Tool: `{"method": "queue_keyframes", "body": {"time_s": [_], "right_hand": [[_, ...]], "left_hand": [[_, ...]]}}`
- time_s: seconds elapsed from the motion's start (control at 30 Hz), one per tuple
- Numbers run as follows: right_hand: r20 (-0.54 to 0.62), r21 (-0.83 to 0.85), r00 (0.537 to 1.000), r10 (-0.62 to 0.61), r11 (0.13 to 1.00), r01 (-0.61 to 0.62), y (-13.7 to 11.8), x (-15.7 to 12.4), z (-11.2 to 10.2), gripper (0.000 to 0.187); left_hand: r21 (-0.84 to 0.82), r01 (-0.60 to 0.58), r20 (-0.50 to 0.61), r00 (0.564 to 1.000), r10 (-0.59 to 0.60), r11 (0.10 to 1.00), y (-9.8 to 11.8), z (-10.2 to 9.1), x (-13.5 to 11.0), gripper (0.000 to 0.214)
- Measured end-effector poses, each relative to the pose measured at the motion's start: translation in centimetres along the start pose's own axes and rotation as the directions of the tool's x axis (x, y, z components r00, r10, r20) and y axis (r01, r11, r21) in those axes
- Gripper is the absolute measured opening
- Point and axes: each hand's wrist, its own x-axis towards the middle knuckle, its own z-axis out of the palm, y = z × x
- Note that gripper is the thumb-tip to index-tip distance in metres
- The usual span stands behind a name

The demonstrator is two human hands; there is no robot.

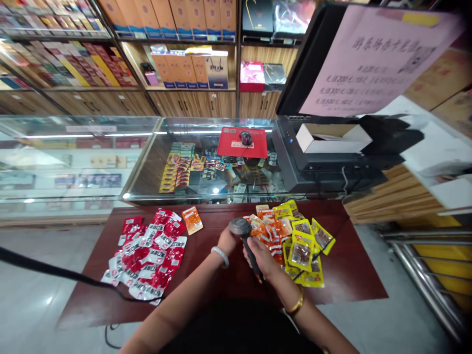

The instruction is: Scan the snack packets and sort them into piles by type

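My right hand [262, 259] is wrapped round the handle of a grey-headed barcode scanner [241, 228] over the dark red table [342, 275]. My left hand [225, 241] is closed just left of the scanner's head, touching it; what its fingers hold is hidden. A pile of orange snack packets [275, 231] and yellow snack packets [304, 248] lies right of the hands. Left of them lie a heap of red snack packets [149, 255] and a single orange packet [192, 220].
A glass display counter [147, 162] stands behind the table, with a red mouse pad and mouse [243, 141] on top. A black register with monitor [324, 157] sits at the right. A black cable [55, 270] crosses the left side. Shelves of boxes [184, 44] line the back wall.
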Motion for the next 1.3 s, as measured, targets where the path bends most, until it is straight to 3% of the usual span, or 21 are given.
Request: {"method": "queue_keyframes", "body": {"time_s": [0.07,0.17,0.23,0.3,0.53,0.6,0.7,0.83,0.93,1.07,1.17,1.3], "right_hand": [[0.014,-0.003,1.000,0.004,1.000,-0.004,0.2,0.1,0.1,0.054],[0.035,-0.015,0.999,0.007,1.000,-0.006,0.7,0.2,0.3,0.051],[0.049,-0.021,0.999,0.016,1.000,-0.015,1.2,0.1,0.4,0.049],[0.058,-0.034,0.998,0.029,0.999,-0.027,1.5,0.0,0.5,0.048],[0.062,-0.079,0.997,0.042,0.996,-0.037,1.9,-0.2,0.6,0.047],[0.049,-0.072,0.997,0.051,0.996,-0.047,1.9,-0.2,0.5,0.048],[0.039,-0.061,0.998,0.053,0.997,-0.050,1.8,-0.2,0.2,0.050],[0.016,-0.063,0.998,0.056,0.997,-0.055,1.5,-0.7,-0.4,0.051],[0.012,-0.072,0.999,0.051,0.996,-0.050,1.1,-1.4,-1.1,0.052],[-0.022,-0.059,0.999,0.031,0.998,-0.032,0.9,-2.2,-2.2,0.053],[-0.058,-0.022,0.998,0.013,1.000,-0.015,0.9,-2.6,-3.1,0.053],[-0.086,-0.020,0.996,-0.010,1.000,0.009,0.8,-3.2,-3.9,0.053]], "left_hand": [[0.283,0.076,-0.256,0.967,-0.001,0.956,0.0,-3.6,0.3,0.033],[0.487,0.372,-0.588,0.808,-0.018,0.790,-0.2,-8.8,0.5,0.057],[0.479,0.502,-0.687,0.725,-0.049,0.720,-0.4,-11.0,0.6,0.072],[0.459,0.561,-0.710,0.698,-0.096,0.688,-0.7,-12.0,1.0,0.078],[0.496,0.581,-0.685,0.719,-0.121,0.645,-1.0,-12.7,2.2,0.067],[0.508,0.544,-0.629,0.764,-0.144,0.668,-1.1,-13.0,2.6,0.056],[0.431,0.414,-0.481,0.857,-0.184,0.802,-1.5,-12.7,3.1,0.026],[0.248,0.305,-0.403,0.896,-0.188,0.920,-2.1,-9.9,3.1,0.012],[0.178,0.141,-0.366,0.928,-0.067,0.974,-1.7,-6.9,2.4,0.008],[0.195,-0.024,-0.309,0.947,0.085,0.981,-0.1,-3.8,1.3,0.006],[0.231,-0.071,-0.288,0.948,0.138,0.970,1.0,-2.4,1.0,0.005],[0.242,-0.060,-0.272,0.954,0.127,0.968,1.0,-1.2,1.0,0.005]]}}
